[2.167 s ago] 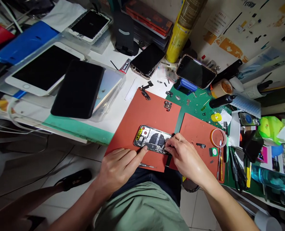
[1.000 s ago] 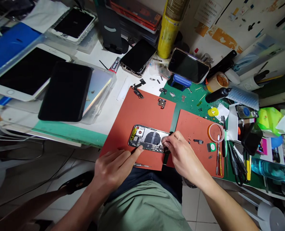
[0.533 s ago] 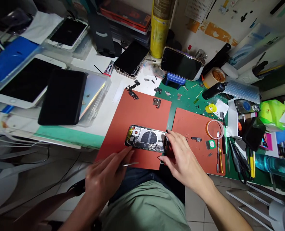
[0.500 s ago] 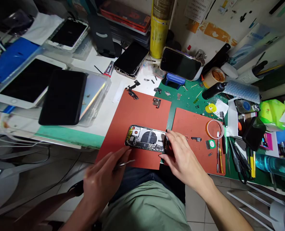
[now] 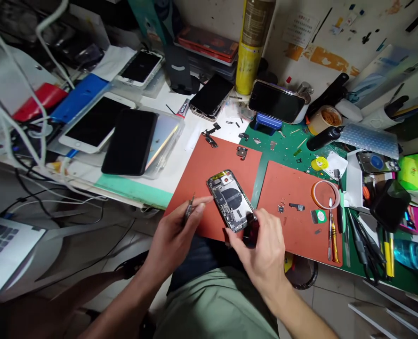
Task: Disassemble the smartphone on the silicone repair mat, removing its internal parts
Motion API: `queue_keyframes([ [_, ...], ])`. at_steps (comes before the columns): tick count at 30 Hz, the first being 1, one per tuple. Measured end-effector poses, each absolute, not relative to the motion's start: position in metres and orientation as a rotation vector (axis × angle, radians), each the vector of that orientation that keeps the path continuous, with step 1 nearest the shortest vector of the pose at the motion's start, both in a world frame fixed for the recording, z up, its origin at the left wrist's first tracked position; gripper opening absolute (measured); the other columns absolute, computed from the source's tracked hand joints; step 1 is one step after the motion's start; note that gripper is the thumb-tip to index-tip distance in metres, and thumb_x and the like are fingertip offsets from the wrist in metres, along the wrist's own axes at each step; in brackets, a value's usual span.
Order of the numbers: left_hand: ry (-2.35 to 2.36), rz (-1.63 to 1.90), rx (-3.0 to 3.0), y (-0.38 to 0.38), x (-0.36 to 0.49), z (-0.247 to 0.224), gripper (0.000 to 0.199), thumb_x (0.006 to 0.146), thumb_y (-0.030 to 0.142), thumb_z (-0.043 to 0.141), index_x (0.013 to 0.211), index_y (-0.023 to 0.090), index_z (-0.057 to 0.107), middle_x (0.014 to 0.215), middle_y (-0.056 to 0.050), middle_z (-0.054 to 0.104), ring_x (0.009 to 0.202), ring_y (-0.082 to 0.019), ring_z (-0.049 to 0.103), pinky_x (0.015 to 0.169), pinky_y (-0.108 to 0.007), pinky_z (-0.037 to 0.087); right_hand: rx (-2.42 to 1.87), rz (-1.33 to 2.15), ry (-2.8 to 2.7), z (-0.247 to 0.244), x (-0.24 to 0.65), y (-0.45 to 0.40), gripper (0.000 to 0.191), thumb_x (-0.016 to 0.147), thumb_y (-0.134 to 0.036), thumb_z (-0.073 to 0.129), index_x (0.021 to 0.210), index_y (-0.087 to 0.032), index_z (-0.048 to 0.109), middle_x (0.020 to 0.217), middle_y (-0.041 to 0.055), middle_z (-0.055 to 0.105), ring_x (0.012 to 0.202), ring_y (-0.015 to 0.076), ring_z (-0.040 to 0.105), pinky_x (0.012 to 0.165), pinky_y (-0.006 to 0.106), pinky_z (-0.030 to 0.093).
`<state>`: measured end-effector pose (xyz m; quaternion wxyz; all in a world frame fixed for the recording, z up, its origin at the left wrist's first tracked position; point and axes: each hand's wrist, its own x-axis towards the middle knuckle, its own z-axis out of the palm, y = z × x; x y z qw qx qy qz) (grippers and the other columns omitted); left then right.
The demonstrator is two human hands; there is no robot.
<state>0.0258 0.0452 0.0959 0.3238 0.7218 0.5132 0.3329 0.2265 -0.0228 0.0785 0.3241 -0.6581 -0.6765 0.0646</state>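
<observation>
An opened phone body [image 5: 232,199] lies tilted above the left red-brown mat [image 5: 180,188], its inner parts and round black coil showing. My right hand [image 5: 261,240] is closed on its lower right end, thumb on one edge and fingers on the other. My left hand [image 5: 175,233] is closed on a slim tool [image 5: 189,210] with a dark shaft and thin tip pointing up; its exact kind is unclear. The left index finger reaches to the phone's left edge, apparently touching it. Small metal phone parts [image 5: 242,152] and a black flex piece [image 5: 211,136] lie at the mat's far edge.
On the right mat [image 5: 279,179] are small parts, a tape roll [image 5: 325,194] and slim hand tools [image 5: 333,235]. A propped phone [image 5: 277,101] stands behind, beside a yellow can [image 5: 249,61]. Several phones and a black tablet-like slab [image 5: 129,143] lie left. A laptop [image 5: 7,249] sits lower left.
The phone has turned clockwise and its near end has swung toward me, still in my right hand. My left hand has turned, its tool now pointing up. The view has shifted left.
</observation>
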Motion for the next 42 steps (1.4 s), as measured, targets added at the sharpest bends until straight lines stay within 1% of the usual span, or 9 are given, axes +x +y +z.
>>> queue_keyframes([
  [3,1.360,0.816,1.649,0.050,0.027,0.092,0.040,0.110,0.045,0.056,0.124,0.017,0.080,0.115,-0.010,0.084,0.104,-0.027,0.081,0.097,-0.039,0.065,-1.817,0.139,-1.711,0.072,0.206,-0.033,0.060,0.100,-0.036,0.077,0.148,-0.018,0.046,0.119,0.0200,0.067,0.106,0.0346,0.063,0.089,0.053,0.057],
  [5,1.343,0.794,1.602,0.049,0.026,0.091,0.043,0.109,0.050,0.057,0.121,0.017,0.082,0.116,-0.010,0.084,0.106,-0.028,0.080,0.098,-0.038,0.064,-1.825,0.165,-1.718,0.071,0.205,-0.035,0.052,0.102,-0.035,0.075,0.144,-0.018,0.051,0.119,0.0195,0.068,0.109,0.0345,0.063,0.092,0.053,0.056],
  [10,1.347,0.768,1.699,0.045,0.021,0.087,0.028,0.108,0.039,0.061,0.106,0.020,0.081,0.094,-0.002,0.082,0.091,-0.019,0.079,0.079,-0.023,0.059,-1.763,0.321,-1.631,0.082,0.232,-0.027,0.019,0.106,-0.024,0.065,0.123,-0.021,0.073,0.107,0.0100,0.068,0.096,0.0232,0.067,0.083,0.039,0.057],
  [13,1.217,0.818,1.802,0.046,0.018,0.079,0.016,0.107,0.025,0.063,0.106,0.021,0.078,0.094,0.000,0.078,0.082,-0.013,0.073,0.076,-0.021,0.054,-1.783,0.754,-1.539,0.095,0.244,-0.013,0.023,0.106,-0.035,0.063,0.115,-0.023,0.080,0.094,0.0049,0.069,0.078,0.0176,0.065,0.069,0.032,0.053],
  [17,1.088,0.855,1.894,0.045,0.014,0.066,0.018,0.106,0.016,0.064,0.116,0.025,0.076,0.097,0.001,0.075,0.081,-0.010,0.070,0.076,-0.020,0.053,-1.850,1.469,-1.201,0.109,0.240,0.005,0.041,0.103,-0.049,0.060,0.120,-0.018,0.080,0.071,-0.0017,0.062,0.056,0.0118,0.050,0.053,0.027,0.039],
  [22,1.054,0.904,1.924,0.044,0.013,0.061,0.023,0.104,0.010,0.066,0.117,0.025,0.077,0.105,-0.001,0.076,0.091,-0.011,0.074,0.083,-0.020,0.057,-1.763,1.724,-0.806,0.115,0.229,0.011,0.052,0.096,-0.052,0.064,0.129,-0.013,0.071,0.062,-0.0065,0.056,0.045,0.0073,0.039,0.046,0.024,0.028],
  [29,1.033,0.944,2.019,0.043,0.012,0.057,0.028,0.099,0.005,0.069,0.118,0.024,0.078,0.115,-0.001,0.079,0.102,-0.011,0.078,0.095,-0.018,0.059,-1.615,1.765,-0.557,0.118,0.218,0.009,0.060,0.086,-0.054,0.080,0.125,-0.010,0.070,0.058,-0.0070,0.058,0.044,0.0065,0.039,0.044,0.022,0.026],
  [36,1.028,0.963,2.028,0.043,0.012,0.058,0.025,0.100,0.006,0.070,0.116,0.023,0.077,0.114,-0.002,0.080,0.102,-0.012,0.079,0.096,-0.020,0.061,-1.669,1.656,-0.683,0.106,0.216,0.010,0.048,0.089,-0.055,0.080,0.113,-0.014,0.074,0.060,-0.0067,0.058,0.043,0.0060,0.039,0.044,0.023,0.032],
  [42,1.039,0.962,2.006,0.046,0.015,0.059,0.022,0.100,0.008,0.070,0.114,0.023,0.075,0.112,-0.002,0.079,0.101,-0.013,0.078,0.095,-0.022,0.061,-1.851,1.099,-1.047,0.097,0.205,-0.014,0.029,0.100,-0.046,0.069,0.107,-0.020,0.081,0.074,0.0005,0.070,0.057,0.0119,0.056,0.055,0.025,0.047],
])
